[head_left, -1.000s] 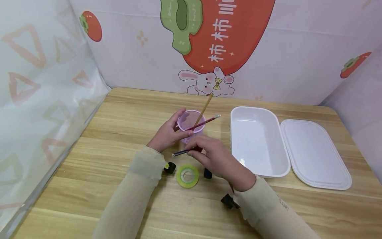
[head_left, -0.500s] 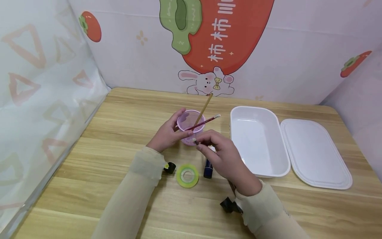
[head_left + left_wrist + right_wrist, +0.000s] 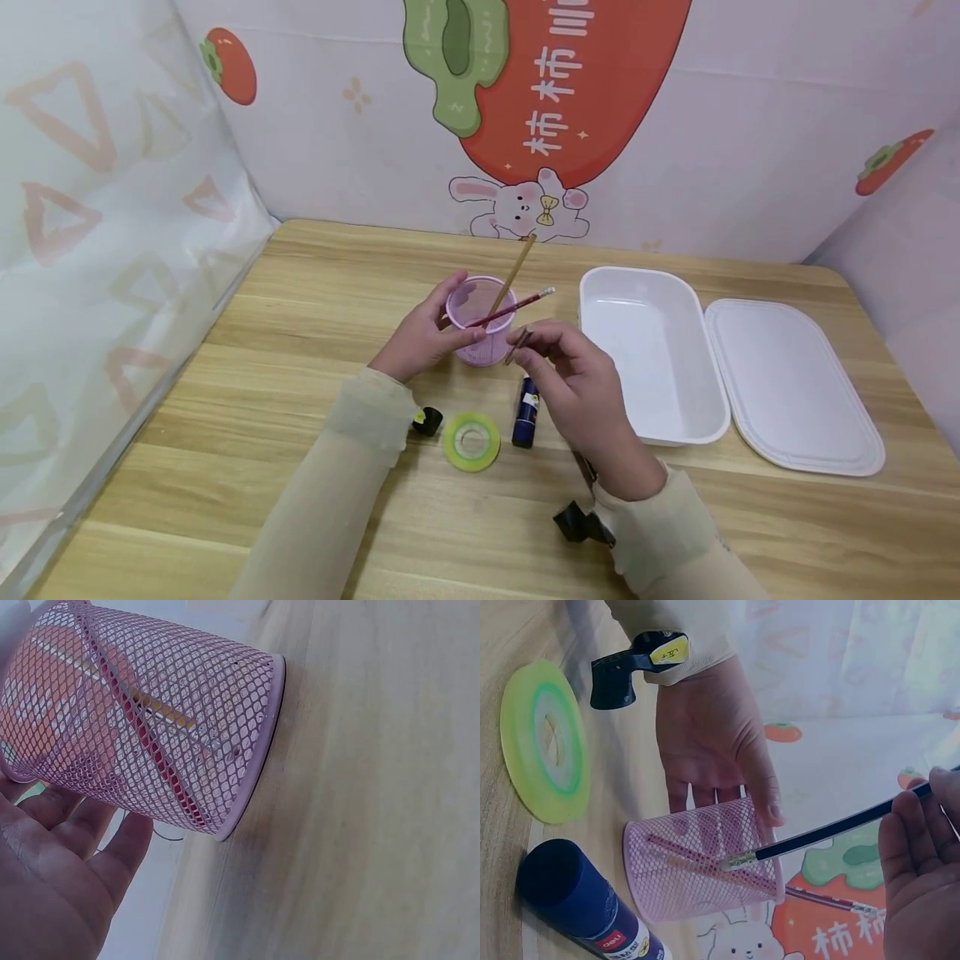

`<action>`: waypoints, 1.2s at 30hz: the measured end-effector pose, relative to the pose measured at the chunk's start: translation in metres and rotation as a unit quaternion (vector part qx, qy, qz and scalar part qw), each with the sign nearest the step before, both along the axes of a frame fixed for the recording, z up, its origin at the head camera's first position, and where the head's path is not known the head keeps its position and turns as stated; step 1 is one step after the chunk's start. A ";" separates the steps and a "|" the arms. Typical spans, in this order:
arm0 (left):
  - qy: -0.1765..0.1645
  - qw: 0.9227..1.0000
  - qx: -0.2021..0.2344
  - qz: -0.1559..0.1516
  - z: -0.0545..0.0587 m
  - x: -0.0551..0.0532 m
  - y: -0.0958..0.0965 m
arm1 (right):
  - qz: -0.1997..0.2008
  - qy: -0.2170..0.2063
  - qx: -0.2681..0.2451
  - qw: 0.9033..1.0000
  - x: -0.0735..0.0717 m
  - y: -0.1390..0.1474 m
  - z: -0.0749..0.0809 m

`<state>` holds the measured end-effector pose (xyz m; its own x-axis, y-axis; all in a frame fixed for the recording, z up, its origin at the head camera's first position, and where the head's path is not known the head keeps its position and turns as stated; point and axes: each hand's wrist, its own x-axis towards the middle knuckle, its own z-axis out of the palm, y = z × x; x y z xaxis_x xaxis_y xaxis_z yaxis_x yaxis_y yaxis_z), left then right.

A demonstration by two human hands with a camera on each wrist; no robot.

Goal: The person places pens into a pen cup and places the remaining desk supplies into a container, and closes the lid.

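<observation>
A pink mesh pen cup (image 3: 483, 348) stands upright on the wooden table. My left hand (image 3: 420, 335) holds it from the left, thumb across the near rim and fingers round the far side. Inside lean a red pencil (image 3: 528, 302) with an eraser end and a plain yellow-brown pencil (image 3: 519, 268), both sticking out to the right. Just right of the cup, my right hand (image 3: 581, 379) pinches a dark pencil (image 3: 829, 831) between thumb and fingers. Its eraser end points toward the cup and overlaps the mesh in the right wrist view.
A blue glue stick (image 3: 527, 414) lies below the right hand, with a yellow-green tape roll (image 3: 454, 442) to its left. On the right are a white tray (image 3: 712, 417) and its flat lid (image 3: 795, 387). A dark thin item (image 3: 584, 468) is partly hidden under the right wrist.
My right hand has moved right and slightly up, turning the dark pencil from lying leftward to a steeper tilt. More of the glue stick shows now. The left hand and cup have stayed put.
</observation>
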<state>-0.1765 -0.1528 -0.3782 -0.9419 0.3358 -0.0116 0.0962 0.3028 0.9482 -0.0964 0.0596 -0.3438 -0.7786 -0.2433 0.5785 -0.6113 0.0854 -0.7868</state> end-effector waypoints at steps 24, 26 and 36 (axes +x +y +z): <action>-0.007 1.000 -0.004 -0.001 0.016 0.009 0.001 | -0.059 0.026 -0.085 0.994 -0.004 0.003 0.011; -0.005 1.000 -0.002 -0.001 0.016 0.009 0.001 | -0.058 0.025 -0.092 0.994 -0.004 0.002 0.011; -0.009 1.000 0.004 -0.004 0.014 0.009 0.002 | -0.038 0.030 -0.117 0.992 -0.005 -0.003 0.013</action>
